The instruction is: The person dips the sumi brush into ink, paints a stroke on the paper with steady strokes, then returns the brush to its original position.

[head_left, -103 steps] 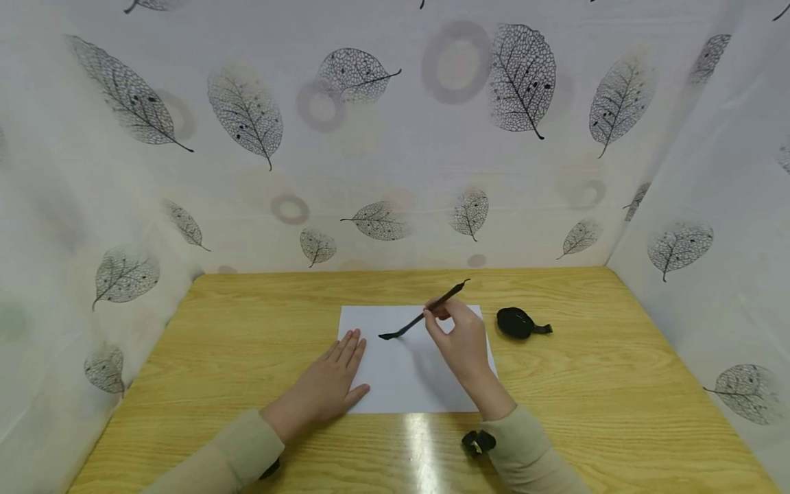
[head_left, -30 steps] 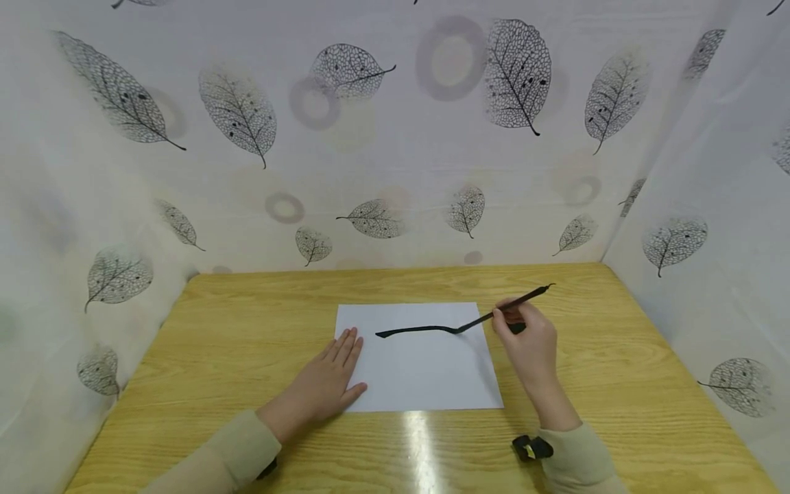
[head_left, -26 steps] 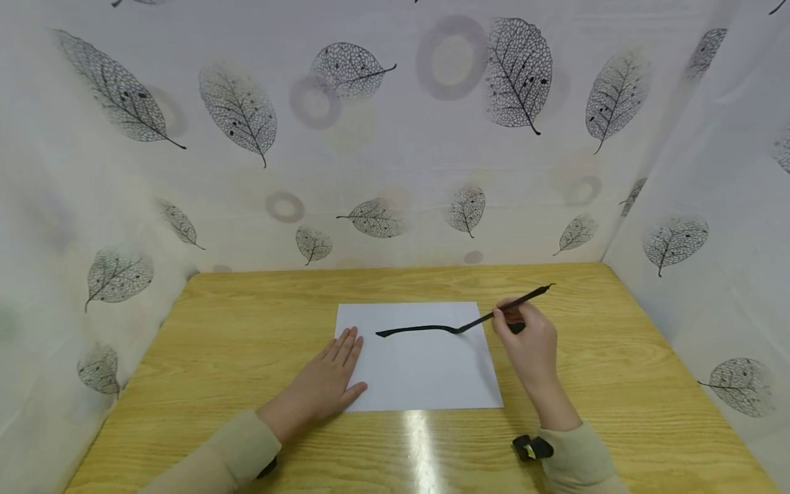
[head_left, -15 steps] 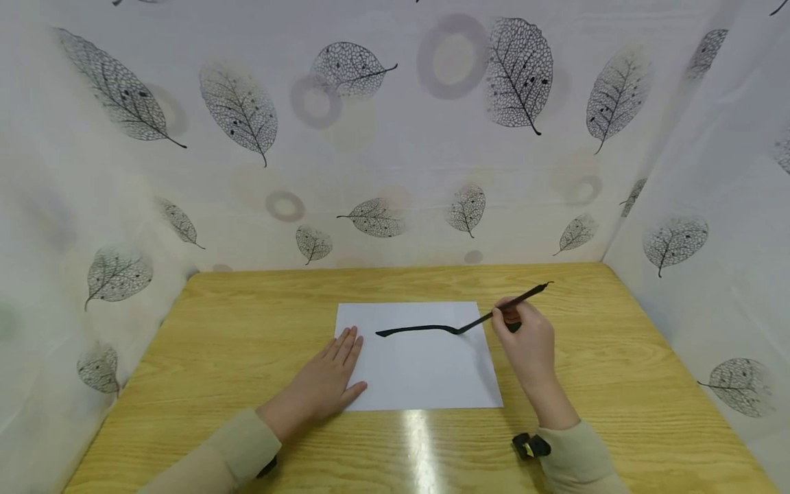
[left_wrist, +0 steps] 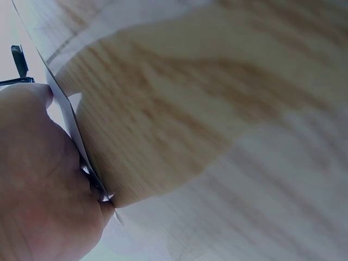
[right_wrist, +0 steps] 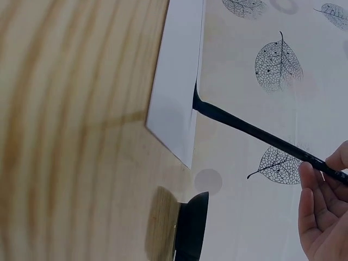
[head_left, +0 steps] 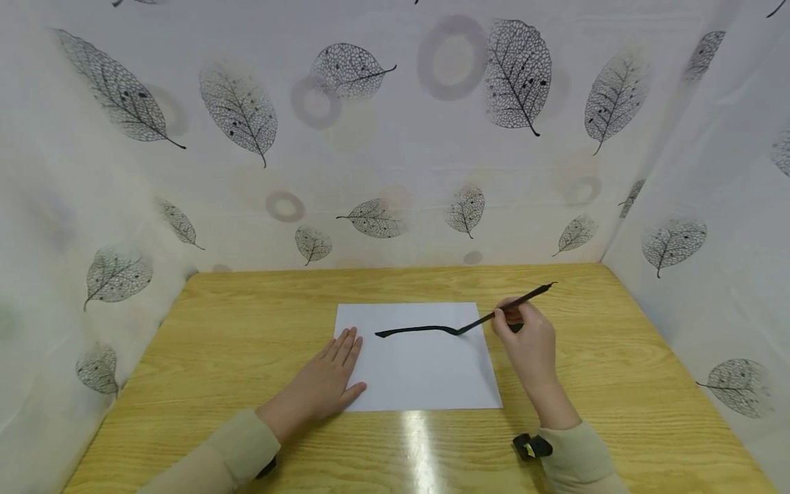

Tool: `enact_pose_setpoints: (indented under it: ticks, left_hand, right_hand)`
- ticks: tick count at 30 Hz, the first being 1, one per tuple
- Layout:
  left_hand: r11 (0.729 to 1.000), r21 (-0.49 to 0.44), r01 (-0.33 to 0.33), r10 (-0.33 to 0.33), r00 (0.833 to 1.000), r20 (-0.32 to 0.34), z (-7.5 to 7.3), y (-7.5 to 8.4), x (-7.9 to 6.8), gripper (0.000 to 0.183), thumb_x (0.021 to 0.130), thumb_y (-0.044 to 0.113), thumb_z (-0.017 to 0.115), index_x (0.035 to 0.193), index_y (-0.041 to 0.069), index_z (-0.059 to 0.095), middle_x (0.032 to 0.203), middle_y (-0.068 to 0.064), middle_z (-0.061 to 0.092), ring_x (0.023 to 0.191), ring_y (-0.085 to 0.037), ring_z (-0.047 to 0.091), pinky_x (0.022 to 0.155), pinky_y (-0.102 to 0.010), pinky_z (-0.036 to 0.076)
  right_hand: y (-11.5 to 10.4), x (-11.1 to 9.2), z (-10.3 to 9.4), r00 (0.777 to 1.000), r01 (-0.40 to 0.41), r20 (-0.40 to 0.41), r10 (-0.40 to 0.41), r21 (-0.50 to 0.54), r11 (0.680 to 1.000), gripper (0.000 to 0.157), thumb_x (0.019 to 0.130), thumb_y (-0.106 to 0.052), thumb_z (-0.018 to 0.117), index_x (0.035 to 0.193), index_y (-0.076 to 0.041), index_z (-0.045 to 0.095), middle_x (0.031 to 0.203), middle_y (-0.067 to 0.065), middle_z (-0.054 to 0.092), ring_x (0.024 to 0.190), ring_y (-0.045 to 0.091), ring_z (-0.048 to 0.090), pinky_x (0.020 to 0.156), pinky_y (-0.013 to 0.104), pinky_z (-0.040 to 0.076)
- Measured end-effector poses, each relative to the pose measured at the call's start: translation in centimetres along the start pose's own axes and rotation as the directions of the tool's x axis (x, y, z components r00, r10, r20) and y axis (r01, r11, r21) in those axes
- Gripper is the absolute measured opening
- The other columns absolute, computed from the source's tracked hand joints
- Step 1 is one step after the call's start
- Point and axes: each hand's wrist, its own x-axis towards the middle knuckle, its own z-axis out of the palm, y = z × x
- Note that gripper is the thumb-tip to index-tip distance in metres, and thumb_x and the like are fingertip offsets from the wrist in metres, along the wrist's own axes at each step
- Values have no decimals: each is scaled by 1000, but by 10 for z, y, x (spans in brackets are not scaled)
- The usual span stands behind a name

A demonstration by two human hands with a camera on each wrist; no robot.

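A white sheet of paper lies on the wooden table. My left hand rests flat on its left edge, fingers straight and thumb apart. With thumb and fingertips my right hand pinches a dark writing brush, slanted up to the right. The brush's bent tip presses on the paper, at the right end of a long black ink stroke. Behind the right hand a small black ink dish is mostly hidden; the right wrist view shows the dish beside the paper.
The wooden table reaches back to a pale curtain printed with leaves, which also closes off both sides. A black device sits at the right wrist's cuff.
Since the oldest frame, the right hand has moved right with the brush, leaving a roughly horizontal black stroke. Over the last second it barely moves. The left hand has kept its place.
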Motion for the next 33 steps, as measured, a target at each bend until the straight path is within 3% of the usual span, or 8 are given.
enact_pose_setpoints:
  ticks: [12, 17, 19, 25, 33]
  left_hand:
    - [1000, 6, 4, -4, 1000, 4, 1, 0, 0, 80, 111, 49, 45, 166, -6, 24, 176, -25, 15, 165, -39, 17, 134, -51, 25]
    - [1000, 4, 7, -7, 1000, 2, -1, 2, 0, 80, 111, 49, 46, 165, -6, 25, 176, -25, 16, 165, -40, 18, 134, -51, 26]
    - [1000, -2, 9, -9, 1000, 2, -1, 2, -1, 80, 111, 48, 46, 165, -6, 25, 176, -25, 17, 165, -40, 18, 134, -51, 26]
    - [1000, -3, 10, -10, 1000, 0, -1, 2, 0, 80, 111, 48, 46, 165, -6, 25, 176, -25, 16, 165, -40, 18, 134, -51, 25]
    - [1000, -4, 2, -2, 1000, -4, -2, 1, -1, 79, 111, 48, 46, 165, -7, 25, 176, -26, 17, 165, -40, 18, 134, -51, 26]
  right_hand:
    - [0, 1, 0, 1000, 26, -13, -26, 6, 1000, 7, 94, 1, 72, 101, 2, 75, 90, 17, 79, 77, 32, 75, 71, 48, 63]
    - [0, 2, 0, 998, 39, -46, -37, 37, 999, 8, 93, 2, 74, 100, 3, 75, 91, 17, 78, 77, 29, 74, 73, 17, 56]
    - [0, 2, 0, 996, 54, -73, -50, 60, 997, 8, 92, 3, 75, 100, 3, 75, 91, 18, 78, 77, 21, 72, 73, 7, 49]
    - [-3, 5, -3, 984, 117, -148, -97, 134, 984, 7, 92, 7, 73, 99, 6, 74, 92, 19, 78, 84, -17, 56, 75, 5, 49]
    - [-9, 8, -11, 972, 166, -197, -131, 175, 970, 7, 92, 10, 71, 99, 8, 75, 90, 22, 78, 85, -21, 56, 78, 4, 47]
